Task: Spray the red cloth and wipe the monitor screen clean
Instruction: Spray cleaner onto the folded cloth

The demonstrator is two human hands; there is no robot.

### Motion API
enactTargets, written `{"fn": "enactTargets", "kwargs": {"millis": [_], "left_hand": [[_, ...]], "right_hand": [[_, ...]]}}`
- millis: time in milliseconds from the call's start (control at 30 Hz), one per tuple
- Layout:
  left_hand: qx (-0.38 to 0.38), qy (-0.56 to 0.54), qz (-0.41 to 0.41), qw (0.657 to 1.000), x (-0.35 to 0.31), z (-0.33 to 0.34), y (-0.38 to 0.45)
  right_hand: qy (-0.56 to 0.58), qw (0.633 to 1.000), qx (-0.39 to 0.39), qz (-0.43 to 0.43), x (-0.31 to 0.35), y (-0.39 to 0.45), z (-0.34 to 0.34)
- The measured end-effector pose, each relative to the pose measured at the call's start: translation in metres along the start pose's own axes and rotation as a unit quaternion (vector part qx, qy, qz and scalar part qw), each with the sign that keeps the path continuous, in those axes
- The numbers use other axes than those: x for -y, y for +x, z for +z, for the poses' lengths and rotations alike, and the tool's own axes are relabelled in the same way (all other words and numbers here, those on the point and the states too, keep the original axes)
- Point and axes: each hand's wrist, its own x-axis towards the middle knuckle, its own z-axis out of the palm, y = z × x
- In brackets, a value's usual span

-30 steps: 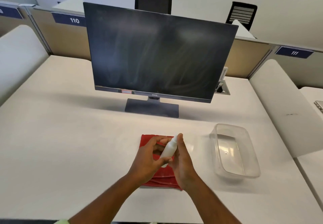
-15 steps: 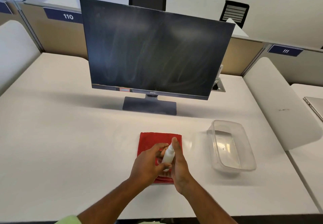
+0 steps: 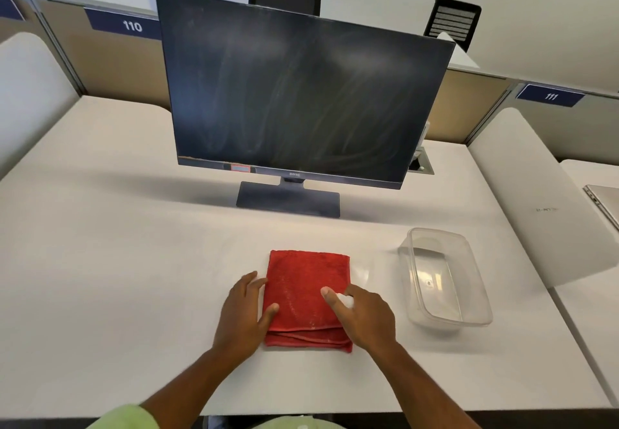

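A folded red cloth point(image 3: 306, 289) lies flat on the white desk point(image 3: 117, 277) in front of me, with fine wet specks on its top. My right hand point(image 3: 363, 318) holds a small white spray bottle point(image 3: 346, 300) over the cloth's right edge; only the bottle's top shows between my fingers, and my forefinger points across the cloth. My left hand point(image 3: 243, 314) rests on the cloth's left edge, thumb on the fabric, fingers spread on the desk. The dark monitor point(image 3: 301, 93) stands behind the cloth, its screen streaked with smears.
A clear plastic tub point(image 3: 469, 281) sits on the desk right of the cloth. White curved dividers point(image 3: 536, 194) flank the desk. A laptop edge point(image 3: 606, 204) shows at far right. Two black chairs stand behind the partition.
My hands have come apart. The left hand left the bottle and went down onto the cloth's left edge. The right hand lowered the bottle over the cloth's right side.
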Motion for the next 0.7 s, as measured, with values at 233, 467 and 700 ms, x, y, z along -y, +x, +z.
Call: {"fn": "enactTargets", "kwargs": {"millis": [233, 467, 700], "left_hand": [[0.065, 0.145, 0.095, 0.983, 0.029, 0.003, -0.003], [0.075, 0.2, 0.112, 0.97, 0.028, 0.004, -0.005], [0.075, 0.199, 0.115, 0.97, 0.028, 0.004, -0.005]], "right_hand": [[0.083, 0.995, 0.021, 0.06, 0.006, 0.014, 0.013], [0.089, 0.989, 0.061, 0.101, 0.009, 0.024, 0.02], [0.097, 0.988, 0.06, 0.104, 0.008, 0.021, 0.02]]}}
